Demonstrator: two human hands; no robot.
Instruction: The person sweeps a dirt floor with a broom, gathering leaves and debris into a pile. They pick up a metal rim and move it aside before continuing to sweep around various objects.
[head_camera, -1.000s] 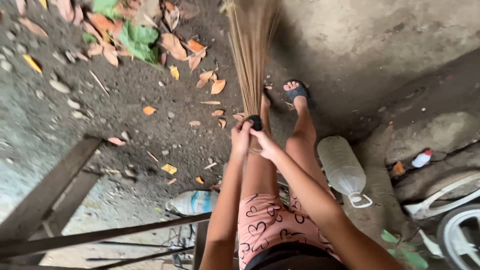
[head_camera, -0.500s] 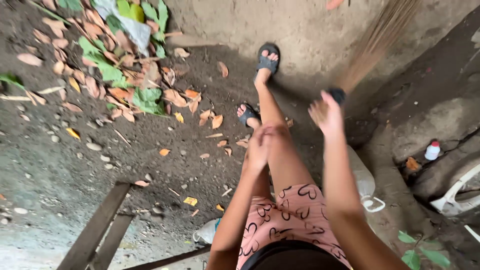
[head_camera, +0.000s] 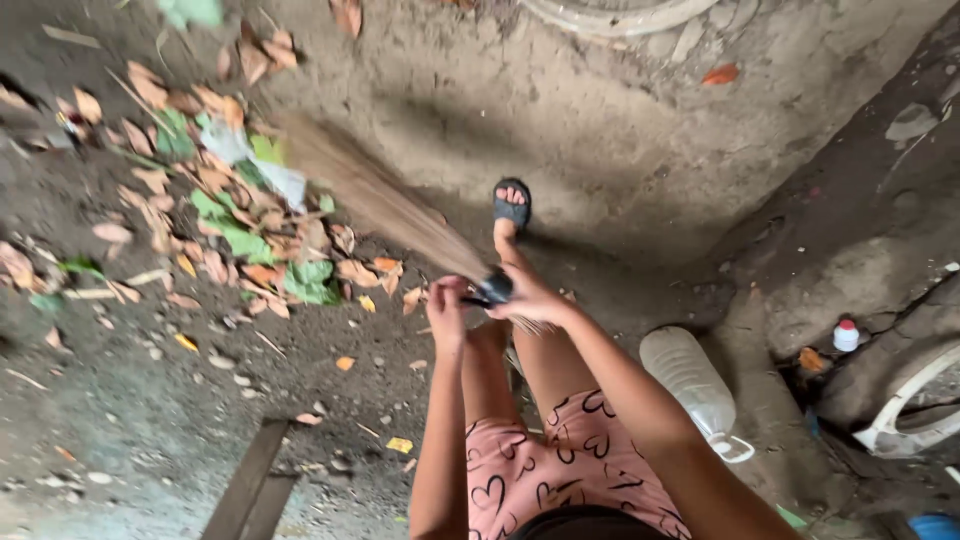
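Head view: right hand (head_camera: 528, 298) closed on the broom (head_camera: 385, 205) handle at centre; left hand (head_camera: 446, 312) beside it, grip state unclear. Bristles reach the leaf pile (head_camera: 230, 215) upper left; stray leaves remain lower left. Clear bottle (head_camera: 690, 385) right; small white bottle (head_camera: 846, 335), red cap, far right.

Stick broom (head_camera: 375, 200): bundle of thin dry plant ribs, tan, matt, bound at grip by dark glossy band. Ground (head_camera: 620, 130): bare packed earth, rough, gritty, matt. Leaf litter (head_camera: 240, 220): dry, brittle, papery, some fresh green. Large bottle (head_camera: 690, 385): clear plastic, dusty sheen. Shorts (head_camera: 540, 465): soft printed cloth. Sandal (head_camera: 511, 208): dark rubbery, matt. Plank (head_camera: 250, 490): weathered rough wood.
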